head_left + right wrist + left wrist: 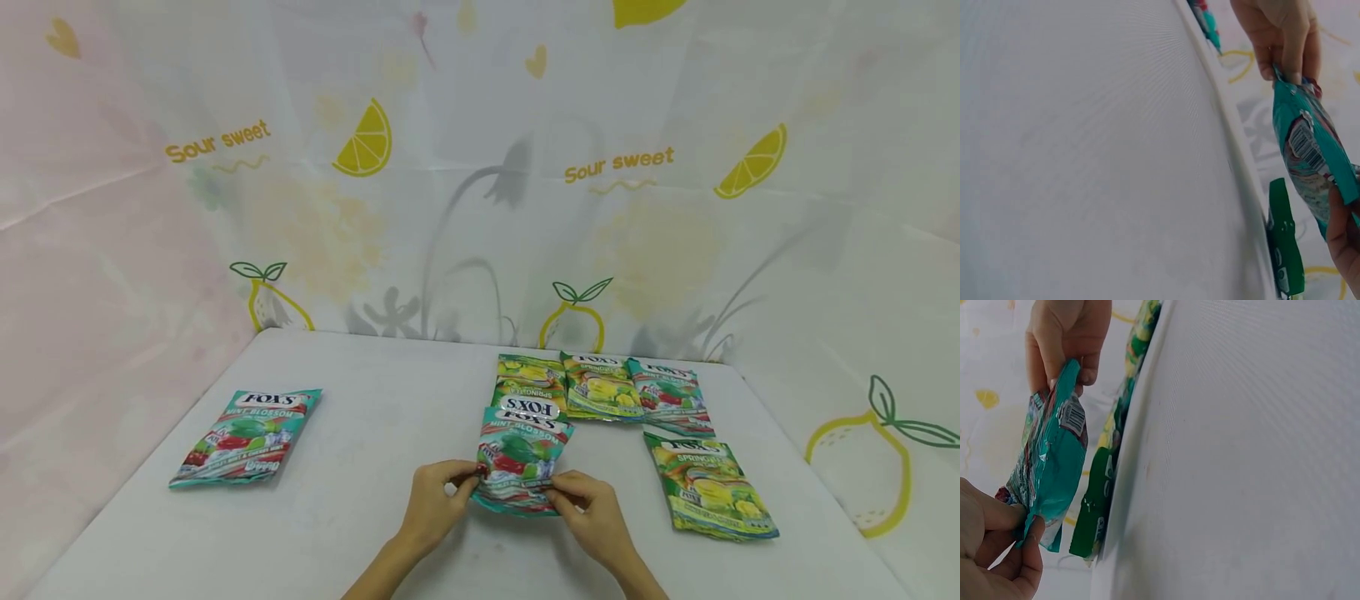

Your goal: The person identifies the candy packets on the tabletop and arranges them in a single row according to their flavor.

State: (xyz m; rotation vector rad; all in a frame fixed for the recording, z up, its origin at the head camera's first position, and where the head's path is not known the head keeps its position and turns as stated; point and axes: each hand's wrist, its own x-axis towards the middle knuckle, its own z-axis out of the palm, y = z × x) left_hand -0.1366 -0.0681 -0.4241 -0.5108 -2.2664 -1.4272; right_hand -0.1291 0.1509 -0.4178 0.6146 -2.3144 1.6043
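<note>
Both hands hold up one teal Mint Blossom candy bag (521, 458) by its sides at the table's middle. The left hand (437, 504) pinches its left edge and the right hand (594, 518) its right edge. In the left wrist view the bag (1054, 462) hangs between the left hand (997, 544) and the right hand (1069, 340), its barcode side showing. The right wrist view shows the bag (1310, 147) off the table, with the left hand (1285, 34) above and the right hand (1344, 240) at the lower right.
Behind the held bag stand a green bag (528, 379), another green bag (602, 387) and a teal bag (672, 398) in a row. A green bag (711, 490) lies nearer at the right. Another teal bag (243, 437) lies at the left of the white table (352, 400).
</note>
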